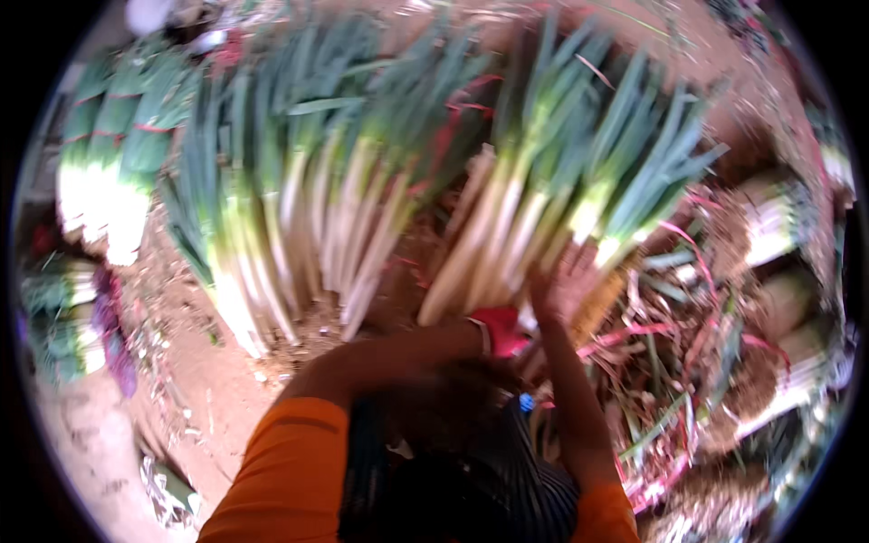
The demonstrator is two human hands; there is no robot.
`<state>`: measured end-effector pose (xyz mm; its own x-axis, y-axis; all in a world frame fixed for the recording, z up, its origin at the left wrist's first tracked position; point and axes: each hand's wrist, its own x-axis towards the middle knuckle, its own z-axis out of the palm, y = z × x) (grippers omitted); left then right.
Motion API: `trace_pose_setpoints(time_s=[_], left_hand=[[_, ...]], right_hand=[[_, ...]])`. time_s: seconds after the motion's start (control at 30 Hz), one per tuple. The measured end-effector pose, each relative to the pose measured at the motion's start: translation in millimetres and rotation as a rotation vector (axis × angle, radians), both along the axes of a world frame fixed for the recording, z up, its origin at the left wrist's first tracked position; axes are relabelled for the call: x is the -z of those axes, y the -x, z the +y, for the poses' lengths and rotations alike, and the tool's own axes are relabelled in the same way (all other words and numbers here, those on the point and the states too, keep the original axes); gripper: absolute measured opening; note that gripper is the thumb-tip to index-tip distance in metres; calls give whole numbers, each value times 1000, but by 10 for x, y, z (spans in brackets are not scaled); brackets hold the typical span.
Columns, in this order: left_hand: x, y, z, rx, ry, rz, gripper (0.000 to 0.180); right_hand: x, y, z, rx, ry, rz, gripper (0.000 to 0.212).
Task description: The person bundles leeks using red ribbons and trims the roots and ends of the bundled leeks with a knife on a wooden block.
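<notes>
Long leeks (493, 240) with white shanks and green leaves lie in a fanned row in front of me, right of centre. My right hand (568, 282) rests against the lower white ends of the rightmost leeks, its thumb apart from its stretched fingers, slightly blurred. Just left of it is my left hand (501, 331), in a red glove or cuff with a pale edge, low by the leek bases. Its fingers are hidden and smeared, so what it holds, if anything, does not show. Another fan of leeks (348, 208) lies to the left.
Bundles of leeks (109, 149) bound with red ties stand at the far left. More bundles (769, 222) with soil-covered roots lie at the right. Near my right arm is a heap of leaf scraps and pink-red strips (674, 335). Bare soil (195, 362) shows at the left.
</notes>
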<state>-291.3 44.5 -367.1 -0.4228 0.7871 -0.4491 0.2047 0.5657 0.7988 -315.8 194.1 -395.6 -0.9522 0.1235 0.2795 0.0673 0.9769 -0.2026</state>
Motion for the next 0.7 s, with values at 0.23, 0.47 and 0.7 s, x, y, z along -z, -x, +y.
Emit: trace_pose_setpoints(time_s=[0.23,0.47,0.7], left_hand=[[-663,212,-1322,-1002,-321,-524,27],[525,163,-3193,-1680,-188,-16,28],[750,280,-3188,-1541,-169,338,35]], right_hand=[[-202,14,-123,193,-10,-266,82],[-498,-20,-36,129,97,-258,69],[-1380,290,-1297,-426,1004,-454,43]])
